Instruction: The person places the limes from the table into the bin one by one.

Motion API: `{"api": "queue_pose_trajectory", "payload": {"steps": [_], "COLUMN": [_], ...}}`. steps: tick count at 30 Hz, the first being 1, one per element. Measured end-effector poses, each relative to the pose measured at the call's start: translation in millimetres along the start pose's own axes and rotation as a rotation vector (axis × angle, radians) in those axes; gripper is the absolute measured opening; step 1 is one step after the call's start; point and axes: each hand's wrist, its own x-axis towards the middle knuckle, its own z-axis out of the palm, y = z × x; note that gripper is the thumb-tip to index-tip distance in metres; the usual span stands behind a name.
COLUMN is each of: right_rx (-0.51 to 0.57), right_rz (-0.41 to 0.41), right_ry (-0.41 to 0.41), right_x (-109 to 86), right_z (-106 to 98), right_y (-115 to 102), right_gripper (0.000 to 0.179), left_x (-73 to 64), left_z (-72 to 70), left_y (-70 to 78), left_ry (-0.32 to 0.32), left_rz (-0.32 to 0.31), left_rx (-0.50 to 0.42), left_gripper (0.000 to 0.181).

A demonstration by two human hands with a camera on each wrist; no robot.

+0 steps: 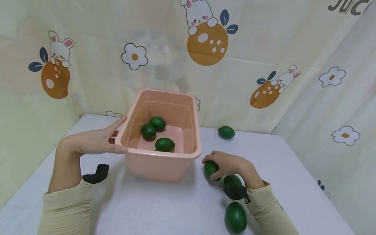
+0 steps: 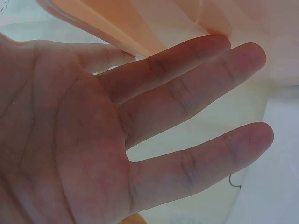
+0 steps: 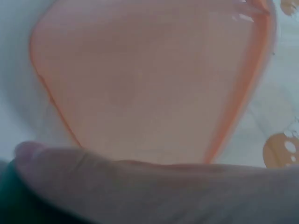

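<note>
A pink plastic bin (image 1: 160,168) stands on the table with three green limes inside: one lime (image 1: 148,131) beside a second (image 1: 157,123), and a third (image 1: 165,144) nearer the front. My left hand (image 1: 94,142) touches the bin's left side, its thumb at the near rim corner. The left wrist view shows its fingers (image 2: 187,98) straight and spread along the bin wall. To the right of the bin, my right hand (image 1: 229,163) holds a lime (image 1: 210,168), fingers curled over it from above. Part of that lime (image 3: 18,200) shows under a finger in the right wrist view.
Another lime (image 1: 233,181) lies below my right hand, partly covered by the black wrist device (image 1: 236,193). One more lime (image 1: 236,217) sits near the front, and another (image 1: 226,132) at the table's back edge. A patterned curtain (image 1: 164,65) hangs behind the table.
</note>
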Motion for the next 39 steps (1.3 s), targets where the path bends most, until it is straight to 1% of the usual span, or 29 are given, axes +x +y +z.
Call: {"api": "queue_pose_trajectory", "payload": {"steps": [4, 7, 11, 14, 18, 20, 21, 22, 24, 29, 33, 39], "right_rx": [0.034, 0.09, 0.164, 0.204, 0.272, 0.318, 0.341, 0.356, 0.388, 0.425, 0.436, 0.428], "right_rz": [-0.06, -0.06, -0.047, -0.037, -0.023, -0.046, -0.065, -0.086, -0.119, -0.141, -0.163, -0.241], "right_ry": [0.116, 0.222, 0.393, 0.521, 0.699, 0.783, 0.811, 0.832, 0.842, 0.836, 0.88, 0.952], "right_x": [-3.1, -7.2, -10.1, -9.0, -6.9, -6.9, -7.1, -7.5, -10.1, -19.6, -23.5, -24.8], "right_z": [-8, -16, -24, -27, -29, -29, -29, -28, -28, -28, -27, -21], "right_y": [14, 21, 25, 23, 13, 5, 0, -4, -14, -32, -40, -52], "right_gripper": [0.053, 0.054, 0.061, 0.066, 0.067, 0.066, 0.067, 0.067, 0.067, 0.069, 0.068, 0.069], "left_x": [0.5, 0.9, 1.4, 1.2, 0.4, -0.3, -0.5, -0.6, -0.6, 0.4, 0.9, 2.9], "left_z": [-0.1, -0.5, -0.7, -0.6, -0.3, -0.1, -0.2, -0.1, 0.0, 0.2, 0.6, 1.6], "left_y": [0.6, 1.0, 1.2, 1.1, 1.1, 1.7, 1.7, 1.8, 2.0, 1.5, 0.5, -0.7], "left_ry": [0.0, 0.0, 0.004, 0.007, 0.005, 0.002, 0.001, 0.001, 0.001, 0.001, 0.006, 0.005], "left_rz": [-0.008, -0.009, -0.013, -0.018, -0.017, -0.013, -0.011, -0.009, -0.009, -0.013, -0.016, -0.011], "left_rx": [0.006, 0.013, 0.022, 0.023, 0.021, 0.02, 0.018, 0.017, 0.016, 0.02, 0.021, 0.01], "left_gripper": [0.105, 0.105, 0.105, 0.105, 0.105, 0.105, 0.105, 0.105, 0.105, 0.105, 0.104, 0.104]}}
